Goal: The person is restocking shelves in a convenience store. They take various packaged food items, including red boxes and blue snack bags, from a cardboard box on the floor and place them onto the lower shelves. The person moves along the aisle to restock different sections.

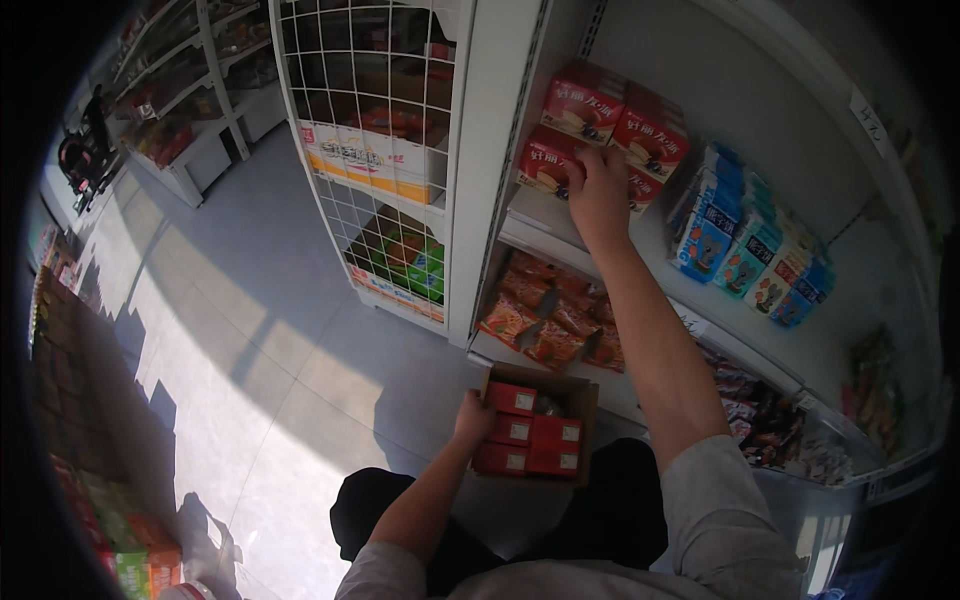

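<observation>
Red snack boxes (585, 100) are stacked two high on the upper shelf at the right. My right hand (600, 195) reaches up to this stack, its thumb and fingers bent against a lower red box (645, 188) and partly covering it. Low in front of me, my left hand (473, 415) grips the left edge of an open brown cardboard carton (587, 410). Several red boxes (553, 445) lie packed inside the carton, with a gap near its far right corner.
Blue and teal snack packs (705, 225) stand right of the stack. Orange snack bags (555, 345) and dark red packets (745, 400) fill the shelf below. A white wire rack (370, 95) holds cartons at left. More goods (110, 510) line the far left.
</observation>
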The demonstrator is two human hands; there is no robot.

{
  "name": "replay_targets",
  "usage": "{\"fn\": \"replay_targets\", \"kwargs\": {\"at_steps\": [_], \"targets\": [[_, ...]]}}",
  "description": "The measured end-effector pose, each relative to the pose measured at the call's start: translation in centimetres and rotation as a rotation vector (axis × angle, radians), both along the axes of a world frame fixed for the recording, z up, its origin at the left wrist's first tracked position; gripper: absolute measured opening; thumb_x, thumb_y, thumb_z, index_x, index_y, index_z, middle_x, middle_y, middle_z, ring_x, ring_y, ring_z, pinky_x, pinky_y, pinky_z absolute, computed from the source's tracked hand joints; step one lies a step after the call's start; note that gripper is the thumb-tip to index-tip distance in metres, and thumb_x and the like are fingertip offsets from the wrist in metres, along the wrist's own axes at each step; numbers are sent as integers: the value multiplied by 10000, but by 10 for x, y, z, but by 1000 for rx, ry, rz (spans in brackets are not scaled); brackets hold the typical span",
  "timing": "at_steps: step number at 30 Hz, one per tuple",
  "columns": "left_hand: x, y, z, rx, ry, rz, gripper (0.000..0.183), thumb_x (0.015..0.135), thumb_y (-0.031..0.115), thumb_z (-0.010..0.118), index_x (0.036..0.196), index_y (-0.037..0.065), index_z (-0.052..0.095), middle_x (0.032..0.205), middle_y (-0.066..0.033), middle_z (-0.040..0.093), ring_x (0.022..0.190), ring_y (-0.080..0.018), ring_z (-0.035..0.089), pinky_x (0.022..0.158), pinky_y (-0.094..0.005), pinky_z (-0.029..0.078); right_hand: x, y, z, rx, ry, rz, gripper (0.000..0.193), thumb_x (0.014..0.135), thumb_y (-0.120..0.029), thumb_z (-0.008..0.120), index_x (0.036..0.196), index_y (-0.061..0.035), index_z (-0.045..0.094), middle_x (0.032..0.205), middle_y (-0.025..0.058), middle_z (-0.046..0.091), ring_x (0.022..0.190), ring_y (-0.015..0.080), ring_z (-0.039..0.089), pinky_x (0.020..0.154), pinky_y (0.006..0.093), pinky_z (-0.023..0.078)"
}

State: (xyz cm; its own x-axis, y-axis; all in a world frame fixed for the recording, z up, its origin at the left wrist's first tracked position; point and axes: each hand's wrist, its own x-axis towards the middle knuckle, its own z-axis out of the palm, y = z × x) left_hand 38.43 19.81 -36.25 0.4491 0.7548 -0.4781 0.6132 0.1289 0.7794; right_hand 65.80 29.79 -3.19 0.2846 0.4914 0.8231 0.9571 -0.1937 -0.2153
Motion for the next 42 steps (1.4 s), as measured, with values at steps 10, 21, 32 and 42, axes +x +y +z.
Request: {"fn": "replay_targets", "kwargs": {"at_steps": [10, 21, 32, 42], "targets": [[3, -3, 8, 87, -28, 32, 540, 929, 213, 650, 1389, -27, 502, 1284, -312, 662, 1220, -465, 639, 1017, -510, 521, 0, -3, 6, -52, -7, -15, 289, 990, -188, 725, 1210, -24, 635, 1216, 181, 588, 1087, 367, 642, 910, 464, 551], [5, -2, -12, 37, -33, 39, 555, 932, 233, 651, 1403, -16, 496, 1281, -288, 674, 1214, -456, 646, 1011, -509, 523, -108, -181, -152, -498, 251, 416, 214, 918, -104, 770, 1098, -55, 665, 1249, 125, 572, 1123, 310, 596, 958, 440, 530], [11, -4, 16, -4, 0, 134, 716, 1052, 630, 423, 1318, -16, 578, 1272, -311, 675, 1212, -486, 632, 1034, -520, 491, -108, -219, -281, -914, 725, 214, 638, 952, -288, 762, 1490, -56, 509, 1478, 198, 549, 1345, 376, 555, 1098, 446, 490], [8, -8, 19, 70, -16, 141, 726, 1072, 644, 337, 1292, 2, 595, 1276, -296, 672, 1215, -491, 619, 1033, -541, 482, -109, -227, -245, -591, 471, 211, 523, 810, -288, 887, 1215, -59, 649, 1342, 151, 628, 1228, 356, 618, 1036, 451, 521]]}}
